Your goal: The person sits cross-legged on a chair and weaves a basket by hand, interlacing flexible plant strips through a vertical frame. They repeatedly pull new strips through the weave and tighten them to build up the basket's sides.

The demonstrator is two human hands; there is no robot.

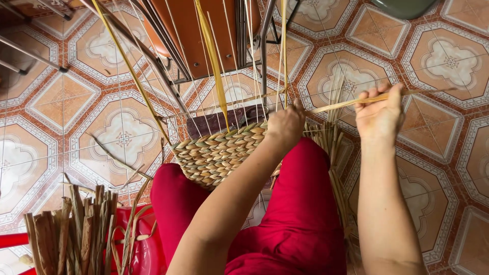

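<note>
A half-woven basket (216,153) of pale dried plant strands rests between my knees, which are in red trousers (300,203). Thin upright ribs (239,66) rise from its rim. My left hand (285,125) presses on the rim at the right side, fingers closed on the weave. My right hand (379,114) is out to the right, shut on a long flat straw strand (336,104) that runs back towards the basket rim. Loose strands (333,153) hang beside my right thigh.
A bundle of dried brown stalks (76,229) stands in a red plastic tub (145,249) at lower left. A wooden chair with metal legs (204,35) stands ahead. The patterned tiled floor (438,66) spreads all around. A green object (405,6) sits at the top right.
</note>
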